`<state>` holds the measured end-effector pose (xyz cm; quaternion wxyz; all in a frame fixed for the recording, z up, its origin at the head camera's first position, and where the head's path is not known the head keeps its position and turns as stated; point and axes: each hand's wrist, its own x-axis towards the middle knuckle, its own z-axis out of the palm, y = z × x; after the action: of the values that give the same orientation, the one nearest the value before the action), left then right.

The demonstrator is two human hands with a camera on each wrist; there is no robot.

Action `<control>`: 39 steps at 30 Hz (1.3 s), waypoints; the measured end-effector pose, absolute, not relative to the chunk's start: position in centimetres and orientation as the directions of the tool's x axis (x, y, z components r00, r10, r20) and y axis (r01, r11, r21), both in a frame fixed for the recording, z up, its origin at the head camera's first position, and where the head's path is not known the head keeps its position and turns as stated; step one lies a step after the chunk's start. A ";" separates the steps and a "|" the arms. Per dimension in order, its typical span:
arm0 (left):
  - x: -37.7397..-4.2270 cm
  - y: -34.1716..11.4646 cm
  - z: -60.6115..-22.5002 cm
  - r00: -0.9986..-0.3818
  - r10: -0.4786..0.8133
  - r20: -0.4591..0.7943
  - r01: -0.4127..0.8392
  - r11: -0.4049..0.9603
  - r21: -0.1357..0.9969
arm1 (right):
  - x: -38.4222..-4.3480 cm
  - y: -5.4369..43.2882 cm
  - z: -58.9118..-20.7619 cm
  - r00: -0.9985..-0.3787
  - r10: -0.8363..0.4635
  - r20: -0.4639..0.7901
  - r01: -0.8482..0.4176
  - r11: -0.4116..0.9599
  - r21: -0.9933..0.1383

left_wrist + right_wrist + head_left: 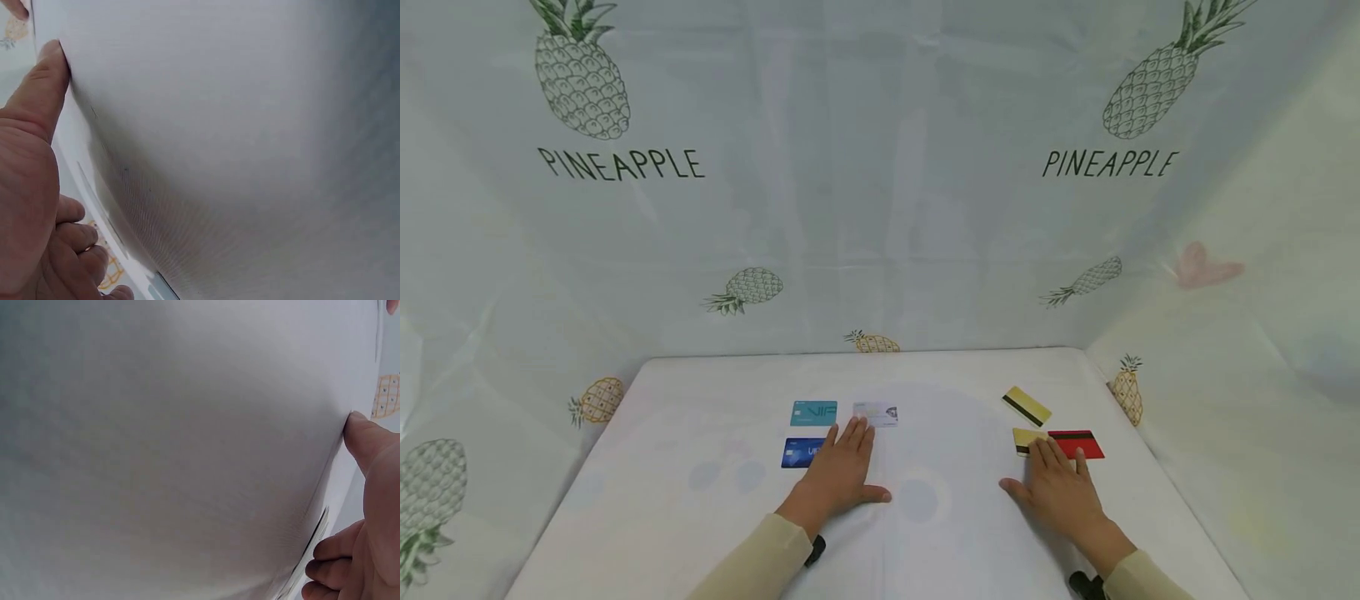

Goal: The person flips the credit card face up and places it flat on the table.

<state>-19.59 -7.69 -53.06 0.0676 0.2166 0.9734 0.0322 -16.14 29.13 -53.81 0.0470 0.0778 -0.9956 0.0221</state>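
Note:
Several flat cards lie on the white table. My left hand (842, 471) rests palm down with straight fingers, its fingertips at the lower edge of a pale silver card (874, 413) and overlapping the right end of a dark blue card (801, 452). A teal card (814, 412) lies above the blue one. On the right, my right hand (1062, 492) lies palm down, fingers spread, the fingertips over the meeting ends of a gold card (1024, 440) and a red card (1078, 444). A second gold card (1027, 406) with a dark stripe lies tilted above them.
The white table (700, 533) has a back edge against a hanging pineapple-print cloth (865, 208). Similar cloth rises along both sides. Wide white table surface lies between the two hands.

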 end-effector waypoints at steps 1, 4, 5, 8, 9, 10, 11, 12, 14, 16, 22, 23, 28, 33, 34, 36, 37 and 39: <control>-19.5 -7.7 -53.1 -0.896 0.428 -0.120 0.419 0.903 0.091 | -16.1 29.1 -53.9 -0.984 -0.152 0.091 -0.156 0.987 -0.039; -19.4 -7.8 -53.1 -0.892 0.435 -0.119 0.428 0.900 0.083 | -16.0 29.0 -54.0 -0.983 -0.160 0.087 -0.164 0.986 -0.041; -19.3 -7.8 -53.2 -0.891 0.438 -0.118 0.431 0.899 0.082 | -16.0 29.0 -54.0 -0.983 -0.163 0.088 -0.167 0.985 -0.040; -19.1 -7.9 -53.3 -0.886 0.450 -0.114 0.443 0.893 0.086 | -15.8 28.8 -54.1 -0.981 -0.170 0.097 -0.174 0.984 -0.036; -19.0 -7.9 -53.3 -0.884 0.455 -0.112 0.447 0.890 0.089 | -15.8 28.7 -54.1 -0.980 -0.172 0.099 -0.176 0.984 -0.038; -19.0 -7.9 -53.3 -0.882 0.459 -0.112 0.450 0.888 0.093 | -15.7 28.6 -54.1 -0.980 -0.174 0.100 -0.179 0.983 -0.040; -18.9 -7.9 -53.2 -0.878 0.465 -0.111 0.456 0.885 0.097 | -15.7 28.4 -54.1 -0.979 -0.177 0.098 -0.182 0.982 -0.043; -18.8 -7.9 -53.3 -0.875 0.471 -0.112 0.461 0.881 0.100 | -15.6 28.3 -54.1 -0.979 -0.180 0.094 -0.185 0.981 -0.048; -18.6 -7.8 -53.3 -0.870 0.480 -0.111 0.468 0.876 0.117 | -15.5 27.9 -54.1 -0.978 -0.193 0.083 -0.198 0.978 -0.058; -18.4 -7.7 -53.3 -0.865 0.488 -0.115 0.474 0.871 0.132 | -15.5 27.5 -54.1 -0.975 -0.209 0.072 -0.214 0.975 -0.066; -17.6 -7.0 -53.2 -0.850 0.513 -0.120 0.492 0.855 0.165 | -15.3 25.9 -54.0 -0.962 -0.256 0.092 -0.264 0.961 -0.083; -17.5 -6.8 -53.1 -0.847 0.518 -0.120 0.498 0.852 0.164 | -15.3 25.6 -53.9 -0.960 -0.262 0.095 -0.270 0.959 -0.089; -16.8 -6.1 -53.1 -0.829 0.546 -0.121 0.528 0.835 0.152 | -15.2 23.9 -53.7 -0.954 -0.290 0.075 -0.297 0.947 -0.117; -16.3 -5.4 -53.1 -0.812 0.570 -0.125 0.551 0.819 0.158 | -15.1 22.2 -53.7 -0.941 -0.330 0.074 -0.337 0.932 -0.134; -16.2 -5.3 -53.1 -0.810 0.572 -0.129 0.553 0.818 0.156 | -15.1 21.9 -53.7 -0.938 -0.340 0.074 -0.347 0.928 -0.135; -16.0 -5.0 -53.1 -0.807 0.575 -0.137 0.556 0.817 0.153 | -15.1 21.3 -53.6 -0.932 -0.355 0.074 -0.362 0.922 -0.140; -15.9 -5.0 -53.1 -0.805 0.577 -0.138 0.559 0.816 0.150 | -15.1 21.0 -53.6 -0.929 -0.362 0.073 -0.369 0.919 -0.140; -15.7 -4.8 -53.2 -0.802 0.579 -0.146 0.561 0.814 0.150 | -15.0 20.5 -53.6 -0.925 -0.376 0.063 -0.381 0.915 -0.133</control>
<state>-15.67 -4.80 -53.16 0.0925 0.3006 0.9479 0.0496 -15.03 20.46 -53.58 0.0181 0.1933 -0.9783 0.0717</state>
